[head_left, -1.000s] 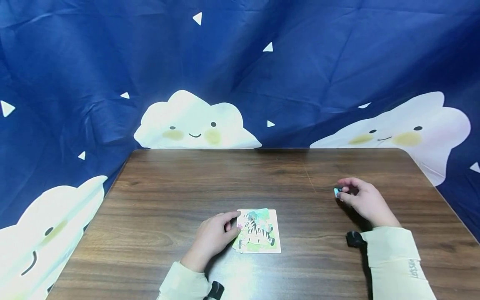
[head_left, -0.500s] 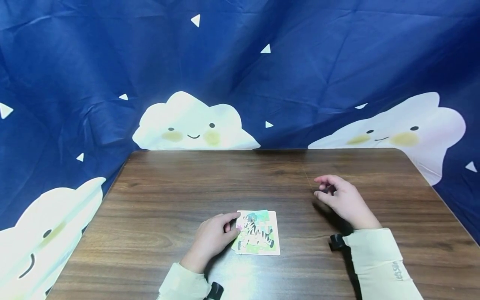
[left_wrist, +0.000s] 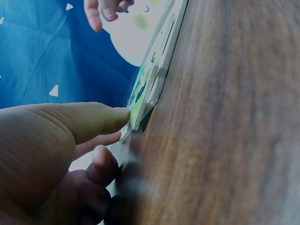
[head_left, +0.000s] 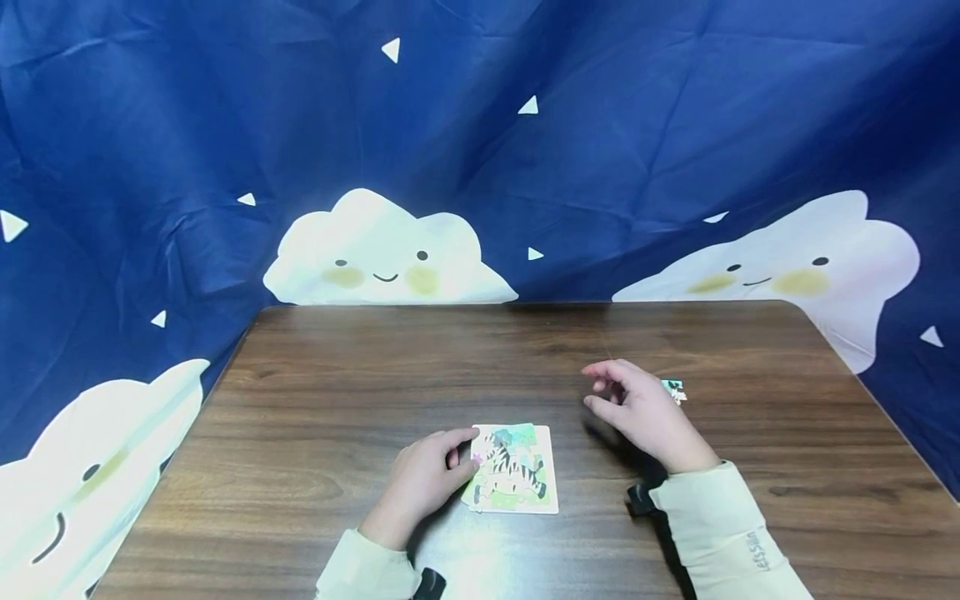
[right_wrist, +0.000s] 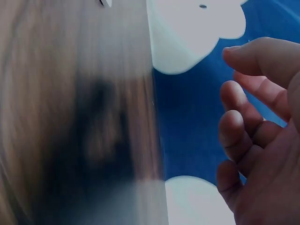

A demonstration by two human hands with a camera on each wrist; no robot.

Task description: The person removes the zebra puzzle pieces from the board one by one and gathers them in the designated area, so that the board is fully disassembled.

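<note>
Head view: left hand [head_left: 423,483] fingers touch puzzle [head_left: 513,468]; right hand [head_left: 637,410] loosely curled, empty, above wooden table [head_left: 337,392]; blue curtain [head_left: 480,133] behind.

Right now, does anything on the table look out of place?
Yes. One small puzzle piece lies alone on the table, just beyond the right hand and apart from the zebra puzzle, whose left edge the left hand touches.

The right hand [head_left: 645,408] now sits left of where it was a second ago — closer to the middle of the frame, near the zebra puzzle [head_left: 513,468]. It no longer holds the small teal puzzle piece [head_left: 672,388] — that piece lies on the table [head_left: 315,392] just right of the hand, fingers loosely curled and empty.
</note>
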